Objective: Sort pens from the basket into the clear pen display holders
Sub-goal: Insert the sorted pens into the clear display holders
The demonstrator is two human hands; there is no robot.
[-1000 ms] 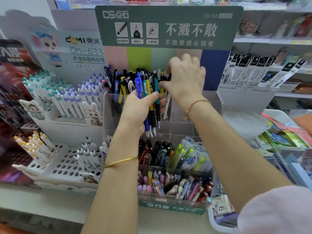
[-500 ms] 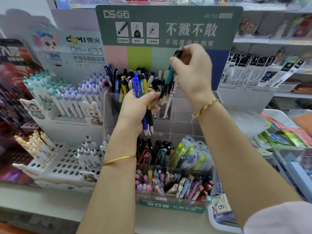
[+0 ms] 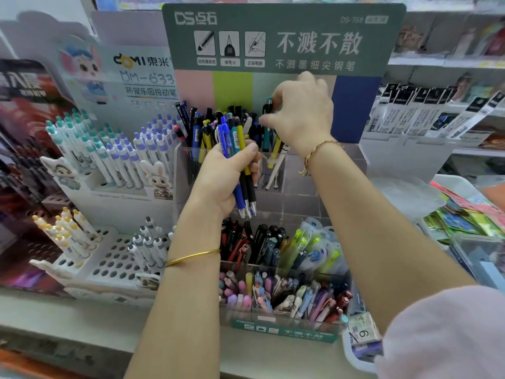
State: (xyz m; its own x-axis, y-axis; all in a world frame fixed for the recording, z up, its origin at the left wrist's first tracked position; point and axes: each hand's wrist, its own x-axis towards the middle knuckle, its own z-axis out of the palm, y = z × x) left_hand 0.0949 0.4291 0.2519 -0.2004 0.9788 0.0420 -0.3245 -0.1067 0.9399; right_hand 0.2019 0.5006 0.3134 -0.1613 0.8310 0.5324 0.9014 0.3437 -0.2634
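My left hand (image 3: 222,181) grips a bundle of pens (image 3: 236,149), blue, teal, yellow and black, tips pointing down, in front of the clear tiered pen holder (image 3: 300,184). My right hand (image 3: 303,113) is above the holder's top row and pinches a teal pen (image 3: 267,124) that stands in a back compartment among other pens. The lower tiers hold black, red, green and pastel pens (image 3: 276,291). No basket shows in view.
A white peg stand (image 3: 114,258) with teal, purple and yellow capped pens sits left of the holder. A green sign board (image 3: 284,39) rises behind. Shelves with packaged refills (image 3: 426,116) and a tray of coloured packets (image 3: 461,214) are at right.
My right hand lifted a teal pen out of the left hand's bundle, then came down and set it into the top row. The left hand stayed put with the bundle.
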